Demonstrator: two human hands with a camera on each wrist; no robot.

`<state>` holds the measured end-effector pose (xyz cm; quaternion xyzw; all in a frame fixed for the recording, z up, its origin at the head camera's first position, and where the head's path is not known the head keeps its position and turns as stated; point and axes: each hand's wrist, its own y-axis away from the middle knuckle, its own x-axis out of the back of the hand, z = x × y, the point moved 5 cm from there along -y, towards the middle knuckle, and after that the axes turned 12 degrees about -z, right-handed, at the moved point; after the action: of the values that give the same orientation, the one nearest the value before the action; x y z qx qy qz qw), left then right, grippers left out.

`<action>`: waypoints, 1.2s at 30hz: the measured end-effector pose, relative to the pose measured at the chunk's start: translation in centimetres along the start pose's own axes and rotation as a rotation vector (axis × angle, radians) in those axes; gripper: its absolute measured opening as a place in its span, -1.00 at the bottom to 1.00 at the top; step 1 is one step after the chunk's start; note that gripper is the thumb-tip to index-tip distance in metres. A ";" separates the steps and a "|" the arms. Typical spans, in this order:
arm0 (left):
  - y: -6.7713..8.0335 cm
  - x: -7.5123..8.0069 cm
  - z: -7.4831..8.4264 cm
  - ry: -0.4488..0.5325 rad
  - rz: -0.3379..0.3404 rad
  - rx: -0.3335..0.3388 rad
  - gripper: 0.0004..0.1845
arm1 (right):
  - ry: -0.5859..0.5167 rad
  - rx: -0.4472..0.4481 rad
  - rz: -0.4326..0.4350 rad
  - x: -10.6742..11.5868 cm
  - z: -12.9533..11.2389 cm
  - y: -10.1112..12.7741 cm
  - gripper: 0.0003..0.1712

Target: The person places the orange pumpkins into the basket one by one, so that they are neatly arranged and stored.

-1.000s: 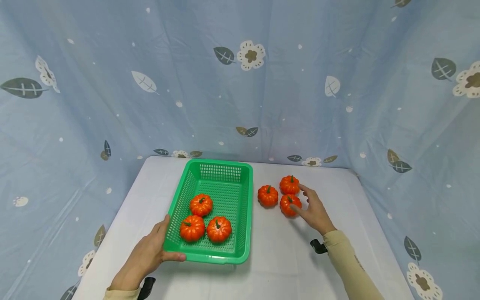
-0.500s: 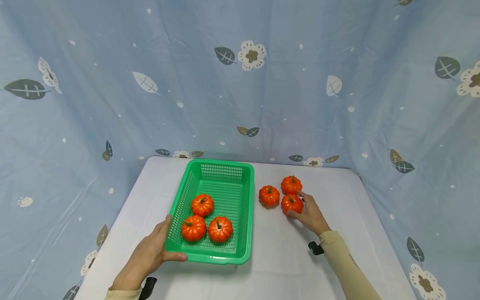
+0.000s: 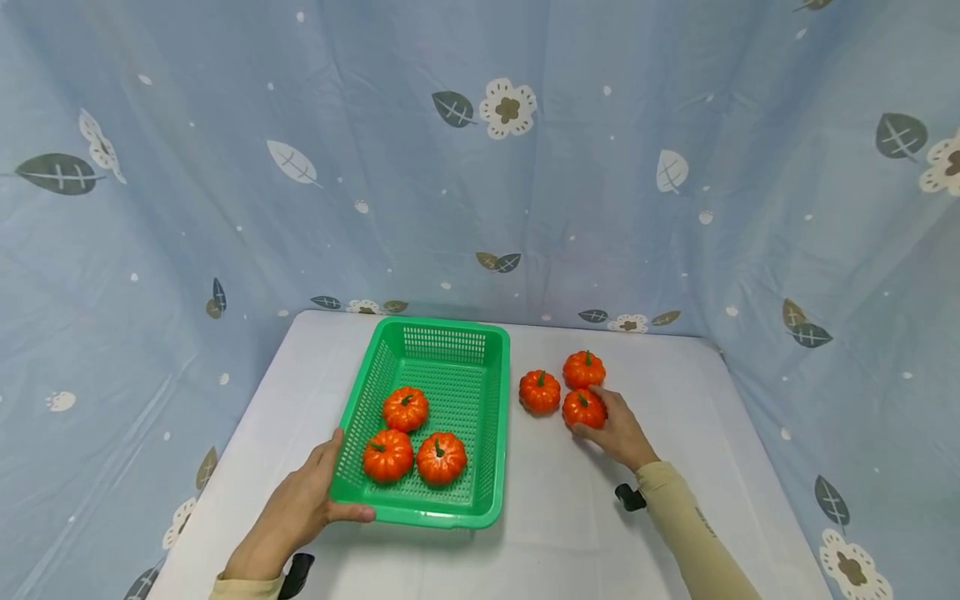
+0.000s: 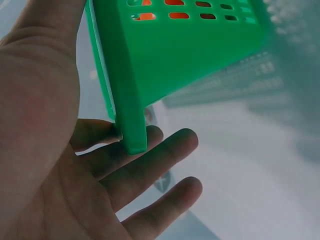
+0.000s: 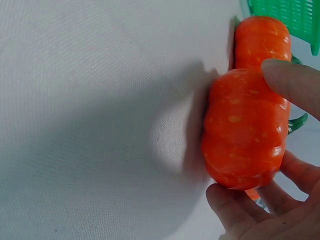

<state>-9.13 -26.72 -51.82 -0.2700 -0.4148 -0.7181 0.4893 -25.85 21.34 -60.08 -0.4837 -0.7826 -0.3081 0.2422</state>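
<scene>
Small orange toy pumpkin (image 3: 584, 408) with green stem, upright right of the surface's middle, nearest of three there; green perforated basket (image 3: 491, 504) at the near-left edge.

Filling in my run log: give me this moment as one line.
left hand: holds green plastic mesh basket corner | right hand: grips small orange toy pumpkin on table

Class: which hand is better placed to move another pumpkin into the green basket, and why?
Right. The right hand already grips the nearest pumpkin on the table; the left hand holds the basket corner.
</scene>
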 end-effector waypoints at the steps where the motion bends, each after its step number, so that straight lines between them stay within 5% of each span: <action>1: 0.0 0.0 0.0 0.000 -0.001 0.001 0.53 | -0.001 -0.002 0.000 0.0 0.0 0.0 -0.01; 36: -0.1 -0.1 -0.1 0.007 0.014 -0.011 0.53 | -0.036 -0.029 0.018 0.3 -0.7 0.7 0.06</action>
<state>-9.23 -26.77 -51.99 -0.2729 -0.4072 -0.7180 0.4942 -25.24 21.23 -59.21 -0.4998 -0.7778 -0.3085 0.2238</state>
